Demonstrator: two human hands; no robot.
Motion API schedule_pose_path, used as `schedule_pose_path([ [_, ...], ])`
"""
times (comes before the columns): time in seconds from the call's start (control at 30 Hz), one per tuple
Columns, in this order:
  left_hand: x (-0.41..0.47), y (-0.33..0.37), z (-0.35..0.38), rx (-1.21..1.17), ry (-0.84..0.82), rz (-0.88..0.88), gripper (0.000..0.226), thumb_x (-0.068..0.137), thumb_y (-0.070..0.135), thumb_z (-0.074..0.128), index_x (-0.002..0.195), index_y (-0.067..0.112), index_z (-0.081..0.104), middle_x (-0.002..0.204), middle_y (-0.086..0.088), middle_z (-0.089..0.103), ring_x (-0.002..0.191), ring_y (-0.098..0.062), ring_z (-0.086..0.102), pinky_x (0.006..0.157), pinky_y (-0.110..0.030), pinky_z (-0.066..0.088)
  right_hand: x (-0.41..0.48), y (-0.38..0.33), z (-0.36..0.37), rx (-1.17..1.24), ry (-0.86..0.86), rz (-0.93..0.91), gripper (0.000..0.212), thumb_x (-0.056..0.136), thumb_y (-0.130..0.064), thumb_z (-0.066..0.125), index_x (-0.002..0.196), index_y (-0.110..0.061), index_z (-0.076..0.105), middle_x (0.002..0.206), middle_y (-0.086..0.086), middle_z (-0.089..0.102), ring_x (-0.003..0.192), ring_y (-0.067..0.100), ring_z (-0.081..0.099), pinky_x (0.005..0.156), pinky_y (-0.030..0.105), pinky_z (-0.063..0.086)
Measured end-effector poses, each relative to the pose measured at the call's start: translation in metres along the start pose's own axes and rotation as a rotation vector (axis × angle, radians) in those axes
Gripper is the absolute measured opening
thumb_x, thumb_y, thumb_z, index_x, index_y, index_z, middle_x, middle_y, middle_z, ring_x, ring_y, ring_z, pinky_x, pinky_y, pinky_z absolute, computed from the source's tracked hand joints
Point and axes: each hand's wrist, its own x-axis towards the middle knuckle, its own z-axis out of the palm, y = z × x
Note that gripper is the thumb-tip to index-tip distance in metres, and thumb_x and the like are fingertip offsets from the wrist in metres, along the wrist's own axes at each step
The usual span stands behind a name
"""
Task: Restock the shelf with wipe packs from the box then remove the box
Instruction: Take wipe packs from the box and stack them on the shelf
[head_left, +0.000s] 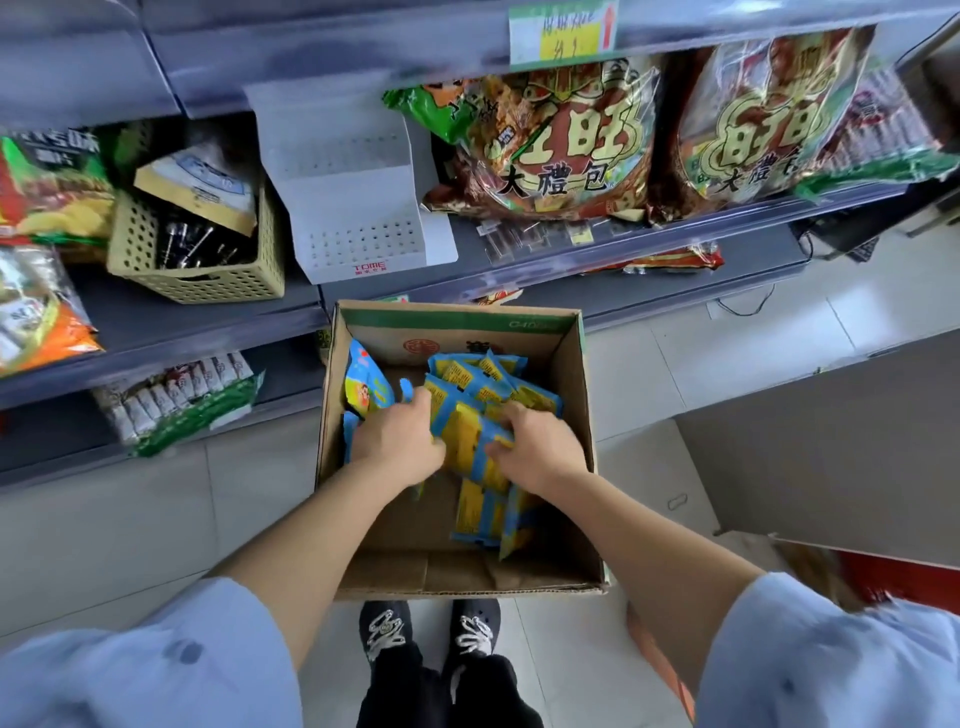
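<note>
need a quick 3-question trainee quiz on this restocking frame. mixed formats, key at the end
1. True or false: the left hand and the right hand are both inside the box.
2. What do both hands grip? A) blue-and-yellow wipe packs B) a red snack bag C) the rim of the carton
3. Fill in: the box stands on the tiled ___.
Key: 1 true; 2 A; 3 floor.
</note>
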Motion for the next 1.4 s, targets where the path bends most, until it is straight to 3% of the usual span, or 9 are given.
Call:
schedule_pose_path([
  [0.2, -0.003, -0.003, -0.025, -0.446, 0.118, -0.186, 0.039, 0.091, 0.013, 0.052, 0.122, 0.022, 0.031, 0.077, -0.004, 0.05, 0.058, -0.022, 0.045, 0.045, -0.03, 0.025, -0.004, -0.021, -0.018, 0.213, 0.315, -0.09, 0.029, 0.084, -0.006, 0.06, 0.111, -0.015, 0.059, 0.119, 0.003, 0.052, 0.113, 0.023, 0.05, 0.083, 0.032, 0.047],
  [0.37, -0.007, -0.016, -0.031, -0.67, 0.178, -0.282, 0.018, 0.094, 0.024, 0.056, 0.111, 0.025, 0.05, 0.103, 0.0, 0.057, 0.081, -0.023, 0.053, 0.064, -0.032, 0.04, 0.002, -0.033, -0.02, 0.634, 0.356, 0.356, 0.037, 0.083, 0.007, 0.052, 0.094, -0.024, 0.069, 0.125, 0.004, 0.042, 0.096, 0.022, 0.057, 0.076, 0.032, 0.052],
  [0.53, -0.009, -0.023, -0.033, -0.761, 0.211, -0.263, 0.043, 0.091, 0.014, 0.054, 0.126, 0.038, 0.047, 0.126, 0.001, 0.052, 0.086, -0.026, 0.059, 0.072, -0.042, 0.055, 0.002, -0.037, -0.025, 1.186, 0.237, 0.698, 0.049, 0.083, 0.013, 0.035, 0.076, -0.023, 0.067, 0.076, 0.01, 0.065, 0.066, 0.026, 0.066, 0.073, 0.041, 0.061],
  [0.73, -0.018, -0.019, -0.049, -0.852, -0.067, -0.295, 0.087, 0.077, -0.008, 0.052, 0.143, 0.045, 0.033, 0.146, 0.0, 0.036, 0.084, -0.028, 0.065, 0.061, -0.039, 0.06, -0.007, -0.026, -0.025, 1.299, 0.206, 0.582, 0.022, 0.087, -0.007, 0.051, 0.088, -0.015, 0.072, 0.096, 0.006, 0.069, 0.078, 0.021, 0.07, 0.072, 0.032, 0.06],
  [0.87, -0.023, -0.015, -0.054, -0.798, -0.099, -0.324, 0.067, 0.076, 0.0, 0.049, 0.137, 0.026, 0.047, 0.124, -0.006, 0.056, 0.078, -0.025, 0.068, 0.066, -0.044, 0.061, -0.01, -0.019, -0.023, 1.31, 0.164, 0.55, 0.003, 0.084, -0.013, 0.067, 0.088, -0.014, 0.068, 0.096, 0.004, 0.066, 0.082, 0.024, 0.068, 0.07, 0.029, 0.059],
  [1.07, -0.027, -0.02, -0.06, -0.602, -0.092, -0.25, 0.013, 0.082, 0.02, 0.06, 0.092, 0.012, 0.056, 0.091, -0.015, 0.063, 0.077, -0.026, 0.064, 0.063, -0.039, 0.059, -0.013, -0.017, -0.02, 1.234, 0.116, 0.519, 0.053, 0.079, 0.004, 0.067, 0.121, -0.024, 0.05, 0.114, 0.004, 0.055, 0.088, 0.023, 0.064, 0.061, 0.029, 0.054],
  [1.13, -0.029, -0.024, -0.063, -0.535, -0.08, -0.218, 0.017, 0.084, 0.025, 0.063, 0.085, 0.013, 0.051, 0.09, -0.009, 0.059, 0.077, -0.024, 0.06, 0.062, -0.037, 0.053, -0.013, -0.018, -0.022, 1.228, 0.077, 0.519, 0.059, 0.078, 0.006, 0.066, 0.126, -0.024, 0.048, 0.115, 0.007, 0.056, 0.092, 0.027, 0.065, 0.065, 0.033, 0.055],
  [1.27, -0.039, -0.027, -0.079, -0.464, -0.108, -0.105, 0.053, 0.088, 0.008, 0.054, 0.132, 0.033, 0.038, 0.113, 0.005, 0.044, 0.07, -0.023, 0.051, 0.055, -0.032, 0.039, -0.014, -0.025, -0.033, 1.1, 0.071, 0.465, 0.043, 0.08, 0.003, 0.067, 0.112, -0.023, 0.056, 0.112, 0.008, 0.061, 0.094, 0.026, 0.065, 0.079, 0.038, 0.057],
  [1.4, -0.055, -0.03, -0.095, -0.319, -0.056, -0.038, 0.04, 0.08, 0.01, 0.065, 0.112, 0.031, 0.052, 0.081, 0.002, 0.049, 0.061, -0.019, 0.044, 0.048, -0.028, 0.03, -0.019, -0.035, -0.053, 1.006, 0.103, 0.354, 0.03, 0.084, -0.002, 0.068, 0.107, -0.02, 0.063, 0.104, 0.008, 0.065, 0.077, 0.02, 0.065, 0.059, 0.028, 0.054],
])
